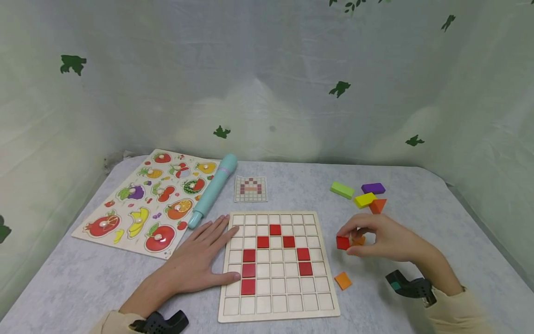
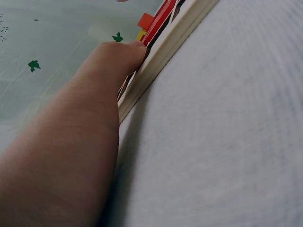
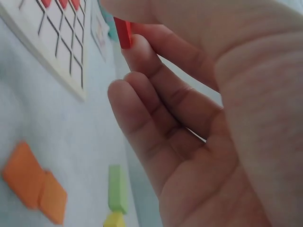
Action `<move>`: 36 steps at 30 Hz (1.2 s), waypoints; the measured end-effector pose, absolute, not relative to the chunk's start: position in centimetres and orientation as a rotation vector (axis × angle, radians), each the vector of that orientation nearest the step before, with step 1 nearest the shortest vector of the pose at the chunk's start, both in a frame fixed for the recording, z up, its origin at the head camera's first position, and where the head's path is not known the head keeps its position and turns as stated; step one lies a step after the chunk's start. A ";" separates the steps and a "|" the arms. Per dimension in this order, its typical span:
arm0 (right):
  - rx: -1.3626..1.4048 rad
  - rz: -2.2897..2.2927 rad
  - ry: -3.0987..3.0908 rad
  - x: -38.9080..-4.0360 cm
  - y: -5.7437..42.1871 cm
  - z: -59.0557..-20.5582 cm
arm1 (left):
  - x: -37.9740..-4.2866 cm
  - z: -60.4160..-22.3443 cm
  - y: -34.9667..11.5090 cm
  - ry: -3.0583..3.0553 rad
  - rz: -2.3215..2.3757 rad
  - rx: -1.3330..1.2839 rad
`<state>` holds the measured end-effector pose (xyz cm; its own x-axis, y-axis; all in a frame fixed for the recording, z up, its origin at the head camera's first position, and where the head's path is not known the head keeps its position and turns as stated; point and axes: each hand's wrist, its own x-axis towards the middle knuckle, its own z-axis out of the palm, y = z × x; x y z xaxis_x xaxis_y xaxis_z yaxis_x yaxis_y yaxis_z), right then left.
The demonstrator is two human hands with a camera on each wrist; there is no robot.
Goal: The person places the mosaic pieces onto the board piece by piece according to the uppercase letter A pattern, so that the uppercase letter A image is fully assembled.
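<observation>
A wooden grid board (image 1: 278,300) lies flat, with several red square tiles (image 1: 248,286) set in its cells. My left hand (image 1: 199,260) rests along the board's left side, fingers extended and thumb out over the edge; the left wrist view shows the thumb (image 2: 130,54) at the board's thick rim. To the right of the board, my right hand (image 1: 381,235) pinches a red square tile (image 1: 343,243) between thumb and fingertips. The right wrist view shows that tile (image 3: 123,33) edge-on. One orange tile (image 1: 343,280) lies below this hand, and another is partly hidden by it.
Purple (image 1: 373,188), green (image 1: 342,190) and yellow (image 1: 365,200) blocks and an orange-red triangular block (image 1: 377,206) lie at back right. A small pattern card (image 1: 250,189) sits behind the board. Left of it are a teal tube (image 1: 212,190) and a fruit puzzle board (image 1: 121,204).
</observation>
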<state>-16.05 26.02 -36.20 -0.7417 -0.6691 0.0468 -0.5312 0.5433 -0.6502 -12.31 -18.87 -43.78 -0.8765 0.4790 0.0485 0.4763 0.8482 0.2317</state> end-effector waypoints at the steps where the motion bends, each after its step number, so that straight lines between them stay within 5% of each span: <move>1: -1.023 -0.974 2.569 -16.0 25.7 -36.2 | -12.3 -43.8 -18.9 3.009 0.370 0.778; 25: -1.259 -0.837 2.259 -13.9 19.1 -38.9 | -12.4 -43.9 -18.9 3.008 0.358 0.779; 36: -1.148 -0.751 2.302 -13.3 18.6 -38.4 | -12.4 -43.7 -18.8 3.006 0.361 0.778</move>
<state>-13.30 18.65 -38.40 -0.5473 -0.8224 -0.1554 -0.5723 0.5032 -0.6475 -12.36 -18.84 -43.71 -0.8760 0.4804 0.0425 0.4768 0.8494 0.2262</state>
